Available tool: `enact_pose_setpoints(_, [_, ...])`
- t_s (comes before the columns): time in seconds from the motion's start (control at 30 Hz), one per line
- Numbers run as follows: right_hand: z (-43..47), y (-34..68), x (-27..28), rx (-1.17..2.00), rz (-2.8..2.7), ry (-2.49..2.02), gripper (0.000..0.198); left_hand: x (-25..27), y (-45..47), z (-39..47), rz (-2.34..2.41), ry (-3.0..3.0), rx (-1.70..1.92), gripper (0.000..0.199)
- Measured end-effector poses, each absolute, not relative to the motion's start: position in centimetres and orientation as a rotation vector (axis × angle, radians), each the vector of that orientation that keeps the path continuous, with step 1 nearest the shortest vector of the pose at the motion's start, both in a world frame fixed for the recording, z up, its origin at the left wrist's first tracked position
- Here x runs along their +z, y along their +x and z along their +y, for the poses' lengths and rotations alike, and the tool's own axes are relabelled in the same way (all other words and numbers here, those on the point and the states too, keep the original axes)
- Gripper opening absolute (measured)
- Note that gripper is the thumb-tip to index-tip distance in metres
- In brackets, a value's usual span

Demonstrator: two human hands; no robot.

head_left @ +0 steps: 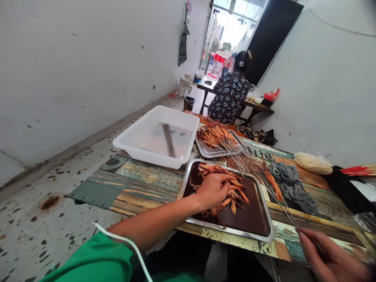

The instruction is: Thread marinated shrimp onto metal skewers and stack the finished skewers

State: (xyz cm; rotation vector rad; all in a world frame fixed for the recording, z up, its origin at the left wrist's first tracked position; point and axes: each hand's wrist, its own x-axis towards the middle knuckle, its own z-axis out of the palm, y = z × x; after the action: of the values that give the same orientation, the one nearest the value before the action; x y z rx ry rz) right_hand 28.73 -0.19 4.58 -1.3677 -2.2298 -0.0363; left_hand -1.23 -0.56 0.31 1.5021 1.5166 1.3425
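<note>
My left hand (214, 190) reaches over a metal tray (268, 231) of dark brown liquid, its fingers curled closed on the pile of reddish-brown meat strips (235, 192) with thin, curling ends. Its fingertips are partly hidden. At the lower right, my right hand (326, 252) pinches the ends of thin metal skewers (289, 213), which point up and away. Near their far end sits a threaded piece of the same meat (273, 182). Behind, a second metal tray (207, 150) carries a heap of loaded skewers (219, 137), their bare shafts sticking out toward the right.
A white plastic tub (132, 145) with a bundle of bare skewers (169, 141) stands at the back left. Grey cloths (296, 192) and a bag of pale sticks (313, 162) lie on the right. Beyond the table a person (229, 94) sits facing away.
</note>
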Motion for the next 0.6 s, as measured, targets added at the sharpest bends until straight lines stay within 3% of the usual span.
enact_pose_setpoints(0.17, [7.2, 19.6, 6.2, -0.227, -2.362, -1.256, 0.032, 0.4, -1.2, -0.6, 1.555, 1.553, 1.334, 0.034])
enact_pose_setpoints(0.33, [14.4, 12.0, 5.4, -0.364, -2.394, -1.284, 0.029, 0.7, -1.2, -0.6, 1.549, 1.564, 1.367, 0.034])
enact_pose_setpoints(0.6, [19.1, 5.7, 3.4, -0.422, -2.524, -1.292, 0.038, 0.7, -1.3, -0.5, 1.537, 1.602, 1.376, 0.034])
